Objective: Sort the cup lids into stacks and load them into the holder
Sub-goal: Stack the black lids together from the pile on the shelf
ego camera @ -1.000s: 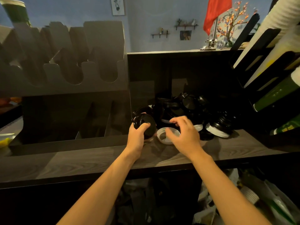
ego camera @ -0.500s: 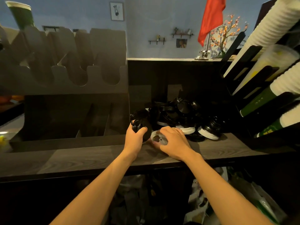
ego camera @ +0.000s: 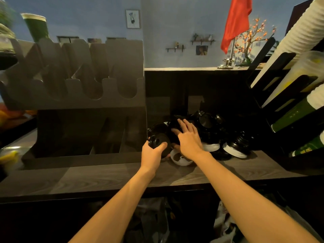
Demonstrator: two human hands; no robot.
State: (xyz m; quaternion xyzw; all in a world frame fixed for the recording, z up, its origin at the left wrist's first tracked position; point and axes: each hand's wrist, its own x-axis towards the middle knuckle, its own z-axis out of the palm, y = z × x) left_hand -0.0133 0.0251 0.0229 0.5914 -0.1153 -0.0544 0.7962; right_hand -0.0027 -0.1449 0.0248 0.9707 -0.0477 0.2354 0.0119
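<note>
A heap of black cup lids (ego camera: 208,127) lies at the back of the dark wooden counter (ego camera: 105,176), with some white lids (ego camera: 211,147) among them. My left hand (ego camera: 152,153) grips a short stack of black lids (ego camera: 157,140), held on its side. My right hand (ego camera: 188,137) reaches over into the heap with fingers spread, touching black lids there. A white lid (ego camera: 180,158) lies upside down on the counter just under my right wrist. The dark lid holder (ego camera: 78,95) with U-shaped slots stands to the left of the heap.
A cup dispenser rack (ego camera: 289,95) with white and green cup stacks leans in at the right. A green cup (ego camera: 36,26) stands on top of the holder. A red flag (ego camera: 235,23) stands on the back ledge. Bags fill the space below the counter.
My right hand has left the white lid on the counter and moved up and back into the heap of black lids. My left hand keeps its stack in the same place.
</note>
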